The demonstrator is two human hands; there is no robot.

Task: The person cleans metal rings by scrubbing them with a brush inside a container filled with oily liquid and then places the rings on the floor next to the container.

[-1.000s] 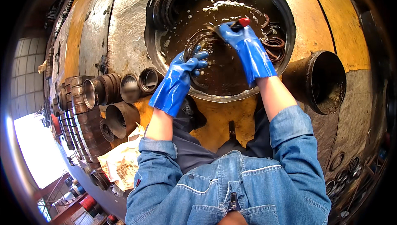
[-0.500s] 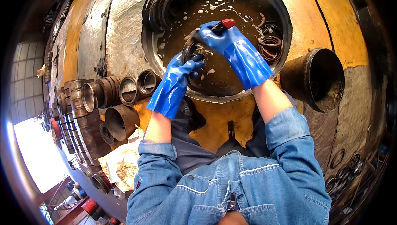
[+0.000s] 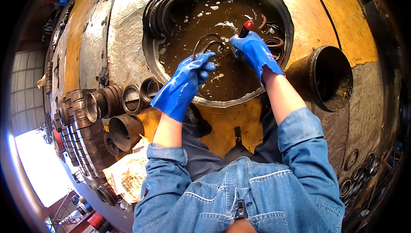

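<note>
Both my hands wear blue rubber gloves and work over a round metal basin [image 3: 274, 6] full of brown, foamy liquid. My left hand [image 3: 192, 74] pinches a thin dark metal ring [image 3: 204, 44] that rises above the liquid. To the right of the ring, my right hand [image 3: 252, 51] is closed around a brush with a red and black handle [image 3: 245, 27], its lower end pointing down toward the ring. More dark rings [image 3: 160, 10] lean against the basin's far left wall, and others [image 3: 276, 44] lie at its right side.
A rusty open cylinder [image 3: 329, 79] stands right of the basin. Several metal sleeves and rings [image 3: 107, 102] are stacked at the left on the yellow, worn bench. Crumpled paper [image 3: 128, 173] lies near my left elbow. Small rings [image 3: 359, 169] sit at lower right.
Both hands have shifted a little within the basin. The right hand with the brush has moved away from the left hand toward the ring's right side.
</note>
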